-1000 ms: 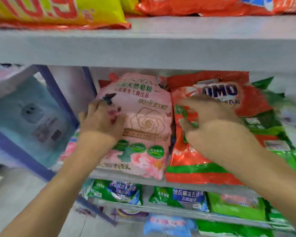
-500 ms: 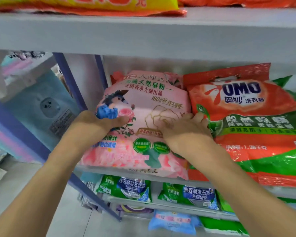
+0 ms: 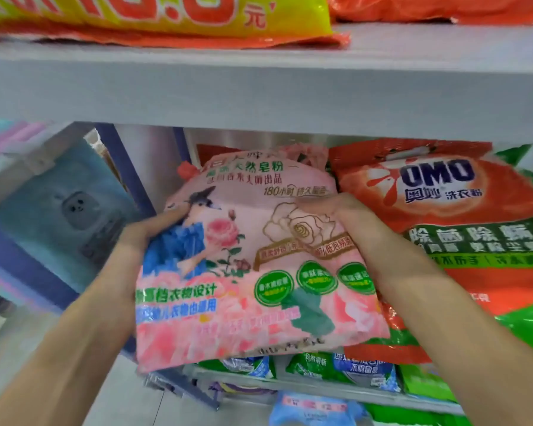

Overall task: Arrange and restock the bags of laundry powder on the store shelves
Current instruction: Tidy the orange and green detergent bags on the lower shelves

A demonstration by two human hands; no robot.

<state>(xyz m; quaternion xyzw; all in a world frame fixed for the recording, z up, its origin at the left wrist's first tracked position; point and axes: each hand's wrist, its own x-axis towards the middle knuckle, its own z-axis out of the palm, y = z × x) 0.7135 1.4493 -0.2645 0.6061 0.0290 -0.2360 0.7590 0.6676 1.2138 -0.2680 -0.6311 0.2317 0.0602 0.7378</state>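
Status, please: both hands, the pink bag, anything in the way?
Left hand and right hand grip pink bag by its sides. Label faces out. Red OMO bag close on right.

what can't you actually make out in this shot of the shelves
Head view:
- Left hand and right hand: the grip's fingers lie behind the pink rose-printed powder bag; only thumbs show.
- Yellow plastic bag on the top shelf: cut off by the top edge, price incomplete.
- Red-and-green OMO powder bag: right side cut off by the frame edge.
- Pink bag's bottom print: blurred.
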